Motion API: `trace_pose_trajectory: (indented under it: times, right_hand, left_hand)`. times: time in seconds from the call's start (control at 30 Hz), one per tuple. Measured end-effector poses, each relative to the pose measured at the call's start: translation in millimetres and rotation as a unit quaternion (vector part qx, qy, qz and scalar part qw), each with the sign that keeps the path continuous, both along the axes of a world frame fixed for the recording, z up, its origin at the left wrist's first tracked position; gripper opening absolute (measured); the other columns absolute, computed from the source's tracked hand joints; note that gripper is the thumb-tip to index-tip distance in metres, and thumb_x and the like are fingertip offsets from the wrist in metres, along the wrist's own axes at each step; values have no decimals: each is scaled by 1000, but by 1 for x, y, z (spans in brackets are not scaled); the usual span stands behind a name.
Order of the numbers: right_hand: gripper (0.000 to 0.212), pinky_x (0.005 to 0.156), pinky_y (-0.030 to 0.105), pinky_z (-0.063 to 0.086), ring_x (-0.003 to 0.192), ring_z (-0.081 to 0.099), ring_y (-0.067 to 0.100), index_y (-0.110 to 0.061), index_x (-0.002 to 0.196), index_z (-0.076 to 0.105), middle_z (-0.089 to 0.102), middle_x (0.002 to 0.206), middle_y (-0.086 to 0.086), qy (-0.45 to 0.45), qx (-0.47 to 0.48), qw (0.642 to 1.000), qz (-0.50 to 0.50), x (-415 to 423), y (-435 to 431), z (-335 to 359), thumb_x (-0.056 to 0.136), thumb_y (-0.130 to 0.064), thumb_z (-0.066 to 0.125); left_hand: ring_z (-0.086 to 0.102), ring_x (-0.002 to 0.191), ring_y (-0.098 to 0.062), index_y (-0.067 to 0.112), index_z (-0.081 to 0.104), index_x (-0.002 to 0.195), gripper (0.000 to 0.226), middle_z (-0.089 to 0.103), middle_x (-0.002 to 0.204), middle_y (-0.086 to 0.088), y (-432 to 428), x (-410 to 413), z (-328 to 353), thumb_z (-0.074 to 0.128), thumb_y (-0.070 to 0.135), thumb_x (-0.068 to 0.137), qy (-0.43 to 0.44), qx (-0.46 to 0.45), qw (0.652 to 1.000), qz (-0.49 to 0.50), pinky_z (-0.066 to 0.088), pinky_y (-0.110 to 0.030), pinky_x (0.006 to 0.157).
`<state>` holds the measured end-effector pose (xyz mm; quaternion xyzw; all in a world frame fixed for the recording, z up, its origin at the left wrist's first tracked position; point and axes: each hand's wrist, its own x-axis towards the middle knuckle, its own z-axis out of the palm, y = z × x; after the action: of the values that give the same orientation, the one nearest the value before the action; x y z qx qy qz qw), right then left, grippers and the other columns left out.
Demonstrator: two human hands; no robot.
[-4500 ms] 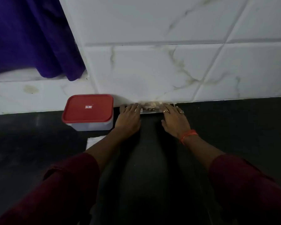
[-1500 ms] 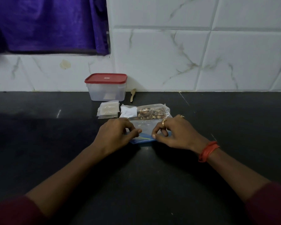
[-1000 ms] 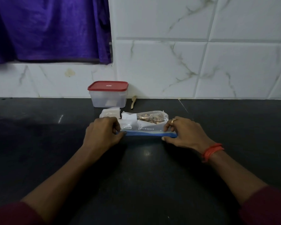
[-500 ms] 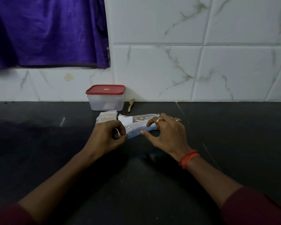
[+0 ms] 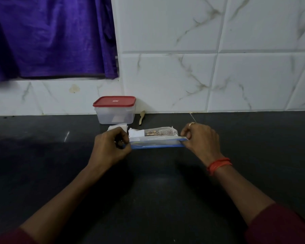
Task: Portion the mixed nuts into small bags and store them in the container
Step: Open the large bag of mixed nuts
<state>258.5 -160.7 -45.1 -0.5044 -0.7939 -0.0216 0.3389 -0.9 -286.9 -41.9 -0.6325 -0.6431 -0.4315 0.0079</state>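
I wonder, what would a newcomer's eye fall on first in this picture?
On the dark counter, the left hand and right hand pinch the ends of a clear bag of nuts along its blue strip. Behind it, against the tiled wall, stands a container with its red lid on, below a purple curtain.

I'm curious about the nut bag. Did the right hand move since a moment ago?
Yes. The right hand slid right along the blue zip strip, farther from the red-lidded container, and now pinches the strip's right end.

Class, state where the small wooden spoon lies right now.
In the head view, the wooden spoon lies by the tiled wall, just right of the red-lidded container.
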Motion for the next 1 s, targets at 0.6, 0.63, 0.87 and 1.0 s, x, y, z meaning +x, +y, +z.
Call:
trace_pose_trajectory:
  times: [0.6, 0.63, 0.87, 1.0]
  right_hand:
    - [7, 68, 17, 56, 65, 70, 3, -20, 82, 77, 74, 70, -6, 282, -77, 948, 124, -16, 15, 29, 82, -26, 81]
    - [8, 69, 20, 57, 67, 72, 6, -17, 83, 77, 74, 71, -3, 287, -91, 945, 124, -19, 20, 34, 84, -24, 80]
    - [11, 55, 25, 53, 67, 57, 19, -8, 90, 73, 67, 79, 13, 382, -256, 875, 154, -33, 39, 35, 96, -13, 65]
    - [19, 66, 39, 54, 66, 61, 16, -23, 81, 72, 70, 69, -5, 338, -212, 904, 152, -33, 44, 23, 97, -19, 62]
  left_hand:
    - [70, 65, -14, 6, 78, 92, 12, 74, 73, -3, 36, -2, 13, 79, 14, 83, -288, -42, 955, 59, 58, -26, 63]
    - [68, 63, -20, -1, 76, 95, 15, 72, 74, -9, 42, 3, 17, 77, 10, 84, -349, -40, 935, 44, 59, -27, 61]
    - [67, 64, -22, 2, 67, 93, 10, 69, 80, -13, 61, 28, 36, 58, 5, 96, -548, -92, 831, -28, 57, -28, 52]
    - [56, 56, -21, 1, 66, 91, 23, 61, 75, -13, 61, 26, 30, 56, 18, 100, -465, -75, 882, -11, 48, -30, 52]
